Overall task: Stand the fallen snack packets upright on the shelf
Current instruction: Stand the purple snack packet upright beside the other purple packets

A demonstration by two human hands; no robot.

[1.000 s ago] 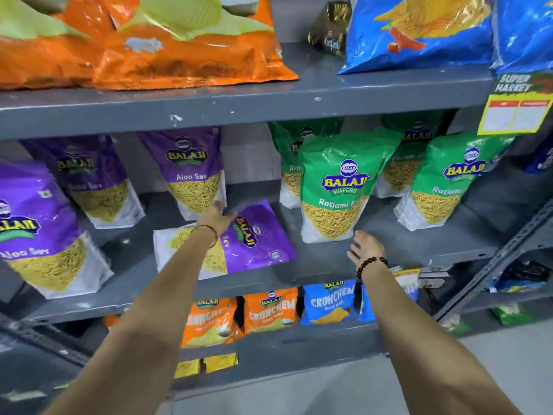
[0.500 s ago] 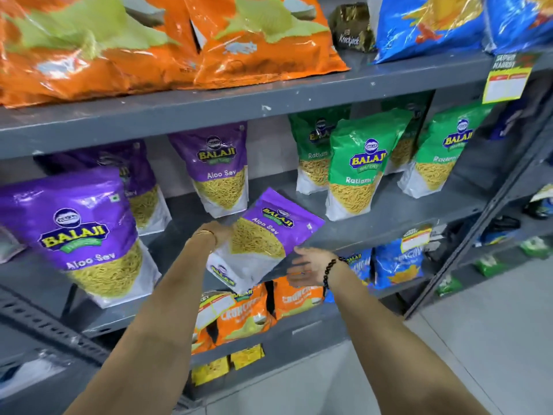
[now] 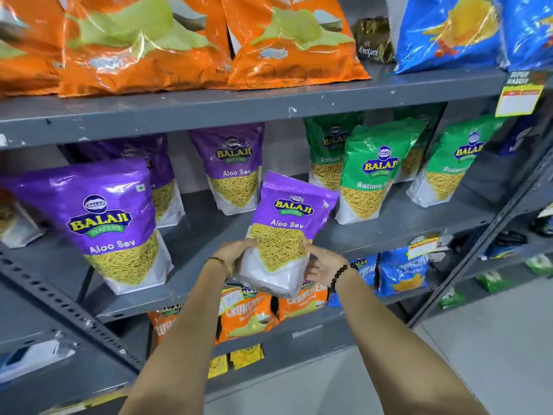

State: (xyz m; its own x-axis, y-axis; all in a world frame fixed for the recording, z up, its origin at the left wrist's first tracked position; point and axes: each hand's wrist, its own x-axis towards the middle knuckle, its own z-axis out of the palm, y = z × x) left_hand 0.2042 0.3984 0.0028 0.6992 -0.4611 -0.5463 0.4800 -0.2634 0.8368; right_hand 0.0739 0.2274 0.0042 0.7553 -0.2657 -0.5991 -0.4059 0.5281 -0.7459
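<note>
A purple Aloo Sev packet (image 3: 291, 214) is held upright, slightly tilted, in front of the middle shelf (image 3: 209, 292). Its white bottom hangs past the shelf's front edge. My left hand (image 3: 236, 253) grips the packet's lower left side. My right hand (image 3: 324, 265) holds its lower right corner, fingers spread against it. Another purple Aloo Sev packet (image 3: 116, 223) stands upright at the left front. A third purple packet (image 3: 236, 166) stands at the back of the shelf.
Green Ratlami Sev packets (image 3: 374, 172) stand to the right on the same shelf. Large orange chip bags (image 3: 287, 40) and blue bags (image 3: 446, 28) fill the top shelf. Small orange and blue Crunchem packets (image 3: 248, 313) sit on the shelf below. A slanted grey upright (image 3: 484, 232) borders the right.
The purple packet lay flat on the shelf, was lifted by my left hand, and now is held upright with both hands. My right hand came in to its lower right corner.
</note>
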